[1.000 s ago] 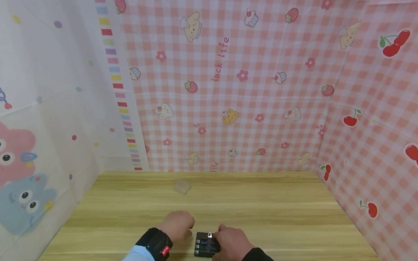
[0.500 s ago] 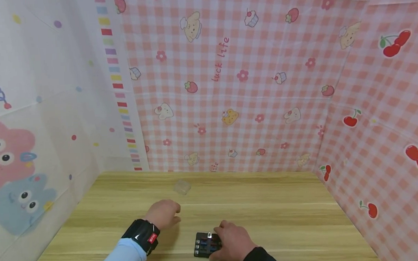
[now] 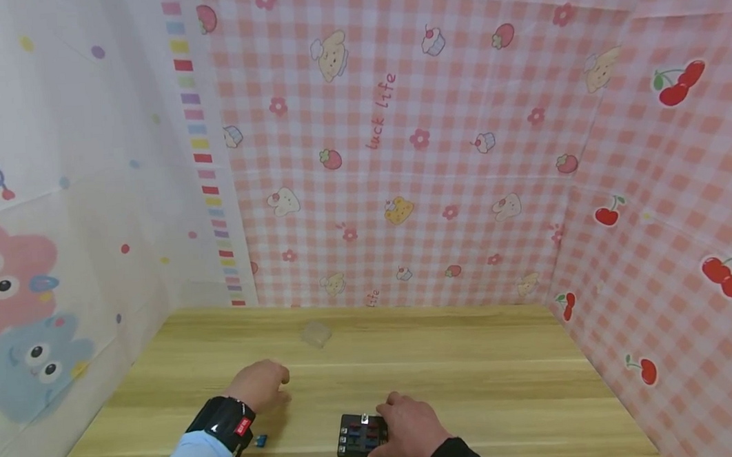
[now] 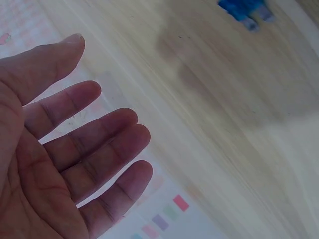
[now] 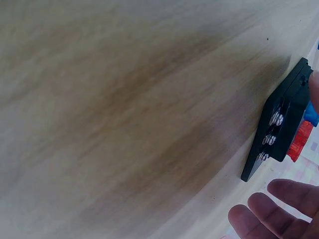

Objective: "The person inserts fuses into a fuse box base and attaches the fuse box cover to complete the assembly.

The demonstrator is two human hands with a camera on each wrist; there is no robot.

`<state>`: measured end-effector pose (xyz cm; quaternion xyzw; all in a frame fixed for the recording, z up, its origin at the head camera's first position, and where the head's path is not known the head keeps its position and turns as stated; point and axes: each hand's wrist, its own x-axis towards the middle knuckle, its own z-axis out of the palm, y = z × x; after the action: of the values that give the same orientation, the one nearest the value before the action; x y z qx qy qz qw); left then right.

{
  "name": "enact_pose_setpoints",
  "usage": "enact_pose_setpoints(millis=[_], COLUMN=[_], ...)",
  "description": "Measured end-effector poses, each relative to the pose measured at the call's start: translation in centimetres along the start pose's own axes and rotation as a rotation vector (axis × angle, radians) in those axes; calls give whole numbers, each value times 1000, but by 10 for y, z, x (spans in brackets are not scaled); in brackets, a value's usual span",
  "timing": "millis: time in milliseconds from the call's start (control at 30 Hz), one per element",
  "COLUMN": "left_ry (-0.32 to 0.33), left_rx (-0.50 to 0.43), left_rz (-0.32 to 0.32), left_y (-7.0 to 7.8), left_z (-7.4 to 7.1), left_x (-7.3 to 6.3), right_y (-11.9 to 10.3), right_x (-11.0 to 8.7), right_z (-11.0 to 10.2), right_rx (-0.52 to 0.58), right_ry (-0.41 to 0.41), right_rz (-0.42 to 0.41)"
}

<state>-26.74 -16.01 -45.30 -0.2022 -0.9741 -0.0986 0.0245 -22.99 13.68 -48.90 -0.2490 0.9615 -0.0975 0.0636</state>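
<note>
A black fuse block with red and blue blade fuses in it lies on the table in the head view. My right hand holds its right end, thumb at the near corner and a finger at the far one. In the right wrist view the block shows metal screw terminals along its side. Left of the block, my left hand hovers with nothing in it; its fingers are spread and loosely bent. A loose blue blade fuse lies by the left wrist, and the left wrist view shows its prongs.
A clear plastic cover lies toward the back of the wood-grain table. Patterned cloth hangs behind the table and along both sides.
My left hand has moved left, away from the fuse block, and its wrist no longer covers the loose blue blade fuse. My right hand has stayed at the block. The head view has shifted slightly.
</note>
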Motion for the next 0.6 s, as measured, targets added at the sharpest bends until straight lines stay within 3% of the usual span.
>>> enact_pose_setpoints(millis=[233, 600], left_ry=[-68, -99], left_rx=[-13, -63], left_rz=[-58, -80], left_y=[-5, -14], left_z=[-3, 1], left_x=[-6, -17], right_y=[3, 3], right_x=[1, -2], right_z=[1, 1], right_rx=[-21, -49], right_ry=[11, 34], right_rz=[-13, -9])
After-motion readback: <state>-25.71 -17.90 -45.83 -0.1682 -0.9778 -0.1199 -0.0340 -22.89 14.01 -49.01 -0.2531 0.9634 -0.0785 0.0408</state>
